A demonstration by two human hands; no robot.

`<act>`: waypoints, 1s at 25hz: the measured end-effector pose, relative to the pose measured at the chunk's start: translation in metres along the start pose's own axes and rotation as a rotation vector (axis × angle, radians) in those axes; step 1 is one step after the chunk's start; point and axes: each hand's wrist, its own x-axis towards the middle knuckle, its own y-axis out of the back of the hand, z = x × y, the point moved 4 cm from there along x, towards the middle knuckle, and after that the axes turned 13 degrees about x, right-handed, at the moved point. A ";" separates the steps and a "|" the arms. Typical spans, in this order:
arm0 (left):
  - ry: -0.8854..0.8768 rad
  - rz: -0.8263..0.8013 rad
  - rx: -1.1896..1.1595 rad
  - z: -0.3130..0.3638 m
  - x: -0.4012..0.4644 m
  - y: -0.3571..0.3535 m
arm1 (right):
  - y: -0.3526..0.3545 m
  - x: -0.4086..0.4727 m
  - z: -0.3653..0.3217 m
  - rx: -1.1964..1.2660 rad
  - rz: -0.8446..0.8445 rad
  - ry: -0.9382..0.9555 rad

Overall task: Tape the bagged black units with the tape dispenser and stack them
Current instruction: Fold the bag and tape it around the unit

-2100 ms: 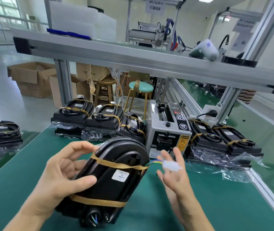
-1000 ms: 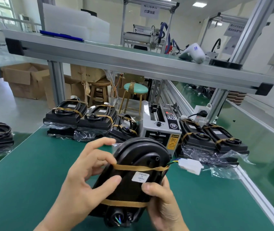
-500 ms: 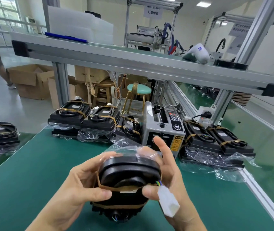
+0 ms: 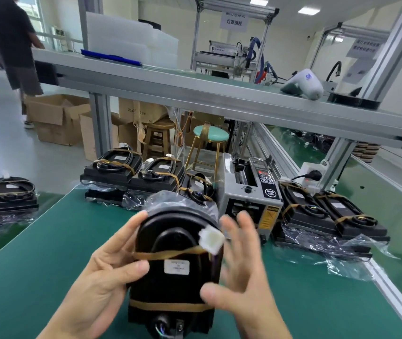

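- The black unit [image 4: 175, 267] stands on end at the near edge of the green bench [image 4: 36, 253], lifted a little toward the camera; half a second ago it was tipped flatter, top face upward.
- The left hand [image 4: 102, 275] grips its left flank, thumb across the front, fingers curled behind.
- The right hand [image 4: 241, 270] has come off the unit: fingers spread and straight, blurred, holding nothing, where just before it cupped the right side.
- The white connector [image 4: 211, 237] now lies on the unit's upper right shoulder instead of dangling below the right hand.
- I judge the lead is being tucked in before the bag mouth is closed; no fresh tape is on yet.
- The unit is glossy hard plastic, rounded at the top, bound by two tan bands [image 4: 168, 254], with a white label mid-face.
- A thin, crinkly clear bag [image 4: 160, 199] puffs up behind its top.
- Beyond, mid-bench, sits the boxy grey metal tape dispenser [image 4: 251, 194].
- Bagged units [image 4: 327, 216] are stacked toward the right edge; more bagged units [image 4: 134, 174] line the far edge.
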 end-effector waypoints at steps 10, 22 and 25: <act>0.207 0.402 0.388 0.017 0.028 0.093 | -0.071 0.040 0.101 0.140 0.038 -0.526; 0.422 0.436 1.522 0.010 0.037 0.135 | -0.140 0.104 0.176 0.331 0.280 -0.711; 0.420 0.455 1.475 0.002 0.040 0.141 | -0.145 0.107 0.183 0.259 0.292 -0.743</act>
